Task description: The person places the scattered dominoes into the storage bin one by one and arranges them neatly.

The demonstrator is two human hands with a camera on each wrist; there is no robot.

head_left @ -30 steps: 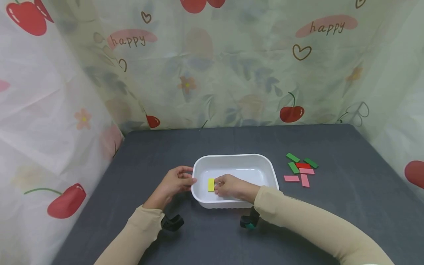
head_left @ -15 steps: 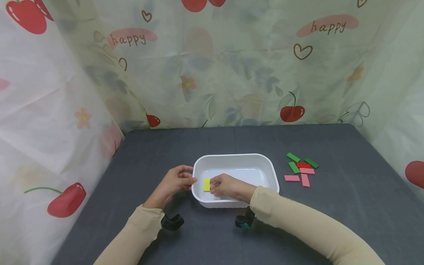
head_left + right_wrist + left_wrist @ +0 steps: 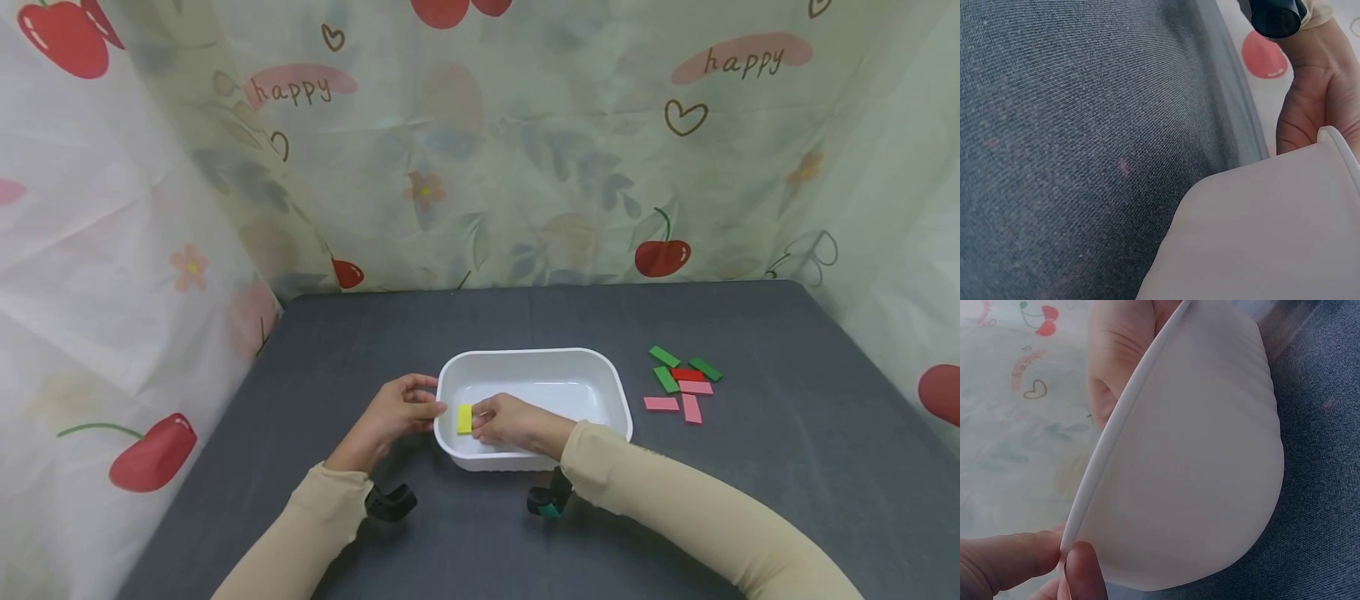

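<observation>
In the head view a white plastic basin (image 3: 528, 357) stands on the dark table. My left hand (image 3: 392, 412) holds its left rim, thumb on one side and fingers on the other; the left wrist view shows these fingers (image 3: 1085, 569) pinching the lip. Inside the basin, near its left end, is a yellow rectangular tile (image 3: 464, 420). My right hand (image 3: 513, 421) reaches in over the near wall and pinches the tile at its right edge with bent fingers. The basin wall (image 3: 1266, 231) hides the right hand and tile from the right wrist view.
To the right of the basin lie several green tiles (image 3: 664, 380), a red tile (image 3: 687, 375) and several pink tiles (image 3: 661, 404), some touching. A printed curtain (image 3: 525, 167) encloses the back and sides of the dark table (image 3: 360, 333).
My right hand and the yellow tile have shifted slightly left along the basin, toward its left end. The left hand keeps its place on the rim.
</observation>
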